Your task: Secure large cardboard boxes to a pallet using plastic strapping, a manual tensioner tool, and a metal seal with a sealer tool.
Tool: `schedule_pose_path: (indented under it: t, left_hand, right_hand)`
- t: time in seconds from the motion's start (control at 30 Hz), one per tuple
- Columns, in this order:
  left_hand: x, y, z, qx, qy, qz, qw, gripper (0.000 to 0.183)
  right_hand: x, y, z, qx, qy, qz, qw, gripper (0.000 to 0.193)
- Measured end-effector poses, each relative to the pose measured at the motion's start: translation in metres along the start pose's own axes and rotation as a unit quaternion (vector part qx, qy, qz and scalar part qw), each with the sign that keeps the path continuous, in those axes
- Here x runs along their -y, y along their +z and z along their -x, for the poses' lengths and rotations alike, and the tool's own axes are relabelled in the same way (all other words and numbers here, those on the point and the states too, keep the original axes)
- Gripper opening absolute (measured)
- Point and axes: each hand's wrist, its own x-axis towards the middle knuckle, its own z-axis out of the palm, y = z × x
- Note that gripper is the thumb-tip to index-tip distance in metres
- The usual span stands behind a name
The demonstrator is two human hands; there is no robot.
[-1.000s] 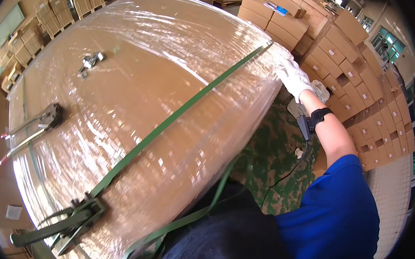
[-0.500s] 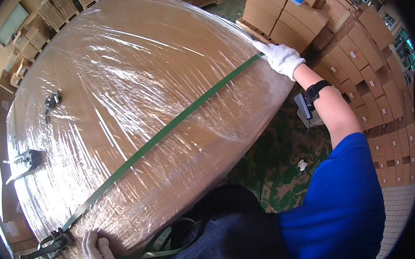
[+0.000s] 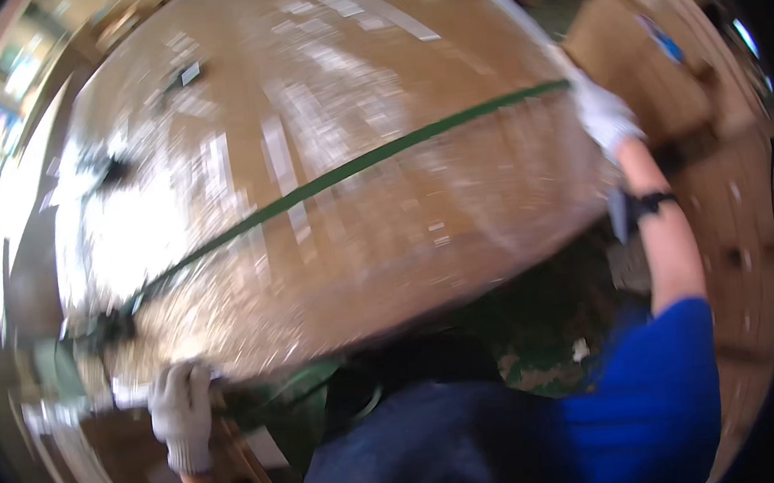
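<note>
A big film-wrapped carton load (image 3: 385,214) spreads out in front of me, its clear wrap glossy. A green strap (image 3: 353,164) crosses its top from lower left to upper right. My right hand (image 3: 604,117), in a white knitted glove, lies at the right edge where the strap ends; its fingers are blurred. My left hand (image 3: 181,411), gloved alike, has its fingers stretched up against the near left edge, with nothing seen in it. Close to that hand, a dark strapping tool (image 3: 111,328) sits at the strap's left end, smeared by motion.
Two dark objects lie on the wrap: a small one (image 3: 184,75) farther back and another (image 3: 109,169) at the left. Brown cartons (image 3: 634,68) are stacked at the right. Cardboard (image 3: 134,457) stands below my left hand. A white scrap (image 3: 581,349) lies on the green floor.
The view has shifted, and the load and strap now sit farther right and flatter in the picture. My left hand appears higher, with more forearm showing. My right hand stays at the strap's end.
</note>
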Motion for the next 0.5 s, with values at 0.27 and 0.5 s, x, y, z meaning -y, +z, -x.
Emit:
schedule_pose_path:
  t: [0.27,0.5]
  left_hand:
    - [0.086,-0.024,0.088,0.18,-0.052,-0.224,0.956,0.033]
    - [0.225,0.052,0.204,0.048,-0.178,-0.161,0.97,0.03]
  right_hand:
    - [0.051,0.021,0.133,-0.181,-0.357,-0.022,0.916,0.043]
    - [0.316,0.007,0.316,-0.159,-0.628,-0.14,0.749,0.047]
